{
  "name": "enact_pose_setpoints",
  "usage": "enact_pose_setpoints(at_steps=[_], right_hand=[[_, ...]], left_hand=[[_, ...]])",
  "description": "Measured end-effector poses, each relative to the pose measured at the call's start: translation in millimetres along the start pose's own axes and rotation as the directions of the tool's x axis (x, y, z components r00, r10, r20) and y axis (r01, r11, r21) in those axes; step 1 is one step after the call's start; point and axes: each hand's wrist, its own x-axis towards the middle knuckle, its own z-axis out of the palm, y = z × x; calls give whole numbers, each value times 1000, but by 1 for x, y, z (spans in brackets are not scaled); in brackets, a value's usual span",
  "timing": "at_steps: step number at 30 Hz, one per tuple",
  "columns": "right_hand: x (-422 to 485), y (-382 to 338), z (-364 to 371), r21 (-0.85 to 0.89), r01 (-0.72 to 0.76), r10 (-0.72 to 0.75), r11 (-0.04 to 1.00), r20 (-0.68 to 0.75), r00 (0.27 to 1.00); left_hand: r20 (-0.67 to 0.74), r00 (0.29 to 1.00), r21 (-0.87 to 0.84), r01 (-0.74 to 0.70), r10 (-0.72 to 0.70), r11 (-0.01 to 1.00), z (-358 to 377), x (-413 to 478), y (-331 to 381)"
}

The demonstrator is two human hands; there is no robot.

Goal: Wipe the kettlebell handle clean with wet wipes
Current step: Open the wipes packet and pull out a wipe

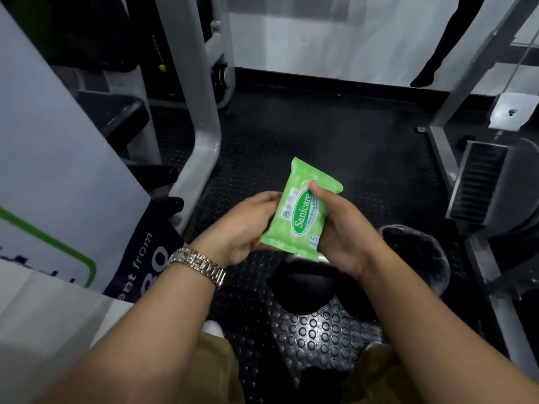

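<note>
Khaki-clad knees (215, 371) are seen at the bottom edge, and two bare forearms are stretched forward over them. A green pack of wet wipes (300, 211), printed "Sanicare", is held up between both hands above the floor, tilted with its top end away from the camera. The left hand (242, 225) is curled round the pack's left edge, with the fingers hidden underneath it. The right hand (344, 234) is wrapped round the right edge, its thumb pressed on the printed face near the upper right corner. Whether the flap has been lifted cannot be told.

A black rounded mass, taken to be the kettlebell (303, 290), is seen on the floor directly below the pack. Its handle is covered by the pack and the right hand, and only a pale sliver is shown under the pack's lower edge.

A metal-link watch (198, 266) is worn on the left wrist. The floor (320, 135) is covered in black studded rubber. A round bin (417, 258) lined with clear plastic is placed just right of the kettlebell. A white machine upright (201, 112) is set to the left, with a printed white board (58, 141) leaned beside it. A ribbed dark plate (478, 185) on another machine is seen at the right, and a pale wall (320, 33) is seen at the back.
</note>
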Motion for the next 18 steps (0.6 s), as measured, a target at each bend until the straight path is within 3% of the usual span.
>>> enact_pose_setpoints(at_steps=[6, 13, 18], right_hand=[[4, 15, 27, 46, -96, 94, 994, 35, 995], [24, 35, 37, 84, -108, 109, 991, -9, 994], [50, 51, 33, 113, -140, 148, 984, -64, 987]], left_hand=[[-107, 991, 193, -59, 81, 979, -27, -4, -15], [-301, 909, 370, -169, 290, 914, -51, 1, -28], [-318, 910, 377, -135, 266, 916, -67, 15, -43]])
